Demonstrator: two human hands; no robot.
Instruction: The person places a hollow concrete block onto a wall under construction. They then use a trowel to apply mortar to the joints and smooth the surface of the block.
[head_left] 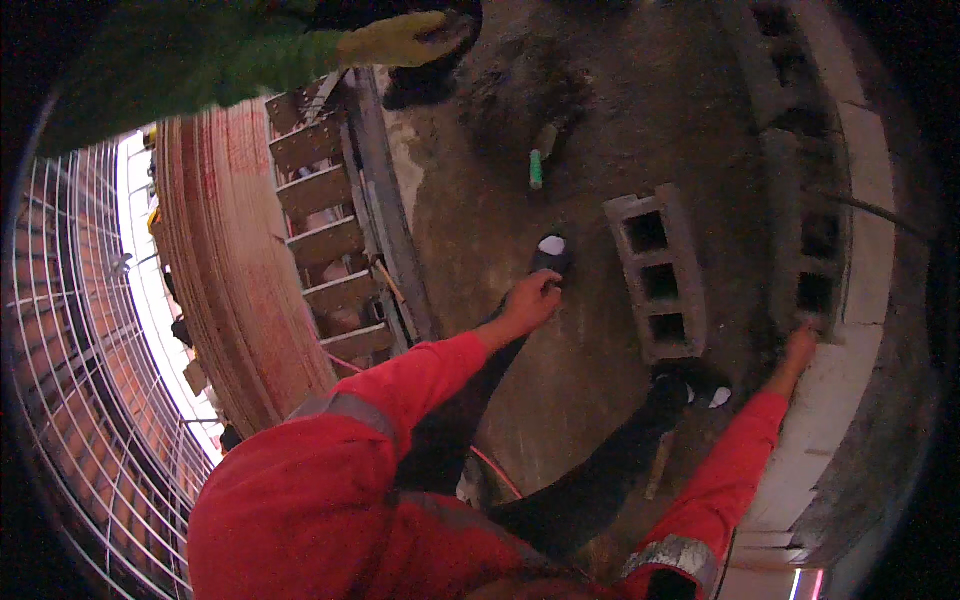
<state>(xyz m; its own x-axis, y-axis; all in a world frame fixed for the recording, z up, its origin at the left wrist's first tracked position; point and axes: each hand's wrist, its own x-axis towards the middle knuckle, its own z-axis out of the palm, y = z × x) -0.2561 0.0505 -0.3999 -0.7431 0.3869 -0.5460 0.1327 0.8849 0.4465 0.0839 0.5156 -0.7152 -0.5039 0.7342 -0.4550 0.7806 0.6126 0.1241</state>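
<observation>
Red jacket [290,500] closest, 7 o'clock. My right hand [799,347] at the near end of the wall block [818,265], far out at 3 o'clock; can't tell whether that grip is clamped. Left hand [533,303] near centre, fingers curled; can't tell if together. Block likely heavy, stiff, gritty, edges chip-prone; best held by its webs. Looks grey, hollow, dark square cavities.
</observation>
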